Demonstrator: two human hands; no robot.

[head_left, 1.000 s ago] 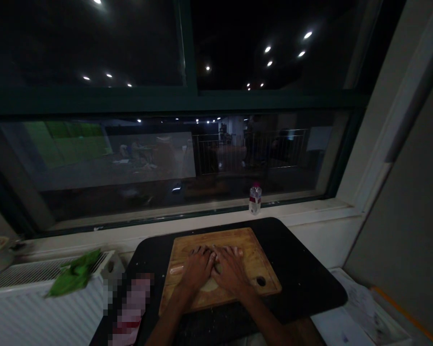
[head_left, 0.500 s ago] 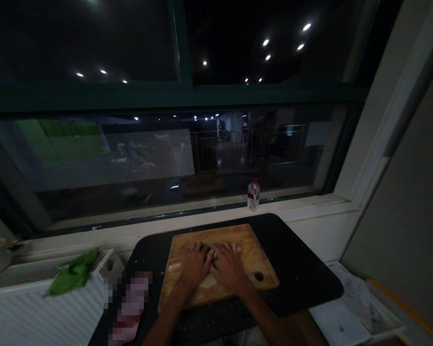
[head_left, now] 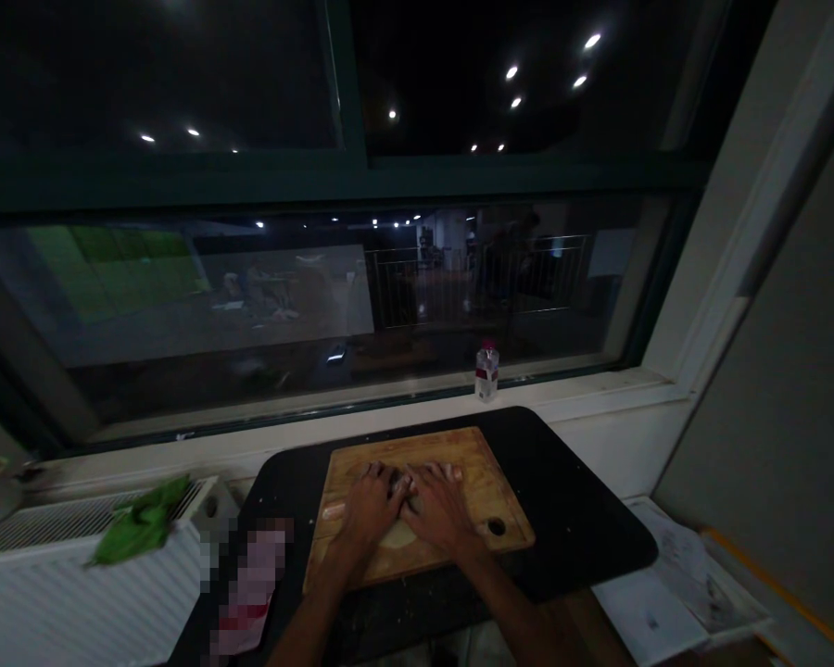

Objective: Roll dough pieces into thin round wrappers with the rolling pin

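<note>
My left hand (head_left: 368, 508) and my right hand (head_left: 436, 508) lie side by side, palms down, on a pale lump of dough (head_left: 398, 537) that shows between and below them. The fingers of both hands are stretched forward and pressed flat on the dough. The dough rests in the middle of a wooden cutting board (head_left: 500, 491) with a round hole near its right front corner. The board lies on a dark table top (head_left: 584, 528).
A small bottle (head_left: 486, 372) with a red label stands on the white window sill behind the board. A green cloth (head_left: 139, 530) lies on the white radiator at left. A blurred-out pink package (head_left: 250, 593) sits on the table's left. Papers (head_left: 674, 593) lie at lower right.
Both hands stay flat on the dough and have slid slightly forward over it. The camera has tilted a little, so the scene sits slightly higher in view.
</note>
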